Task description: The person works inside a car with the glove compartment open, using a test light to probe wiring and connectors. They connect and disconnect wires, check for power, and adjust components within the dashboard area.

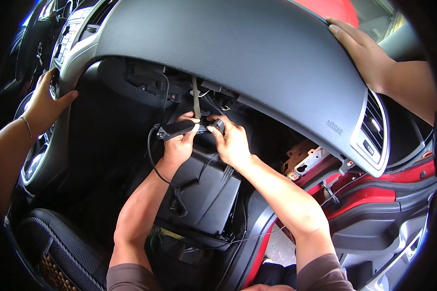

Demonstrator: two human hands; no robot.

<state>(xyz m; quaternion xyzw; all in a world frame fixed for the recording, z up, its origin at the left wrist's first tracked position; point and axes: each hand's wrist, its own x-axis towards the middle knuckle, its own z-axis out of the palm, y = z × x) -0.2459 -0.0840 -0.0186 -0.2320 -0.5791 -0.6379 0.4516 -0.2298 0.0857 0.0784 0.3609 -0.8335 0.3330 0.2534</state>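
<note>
Below the dark dashboard, my left hand (181,145) is closed around a long black box (176,129). A thin black cable loops from the box's left end down to a coiled cord (178,200). Right beside it, my right hand (232,143) pinches a small black plastic piece (217,125), partly hidden by the fingers. A tan tape-wrapped wire bundle (196,99) hangs from under the dashboard to the spot between my hands. What its lower end meets is hidden.
Another person's hand (43,104), with a wrist cord, rests by the centre console at left. A further hand (361,51) lies on the dashboard (218,39) at right. An open black glovebox (204,194) sits below my hands. A red door sill and door (374,195) stand right.
</note>
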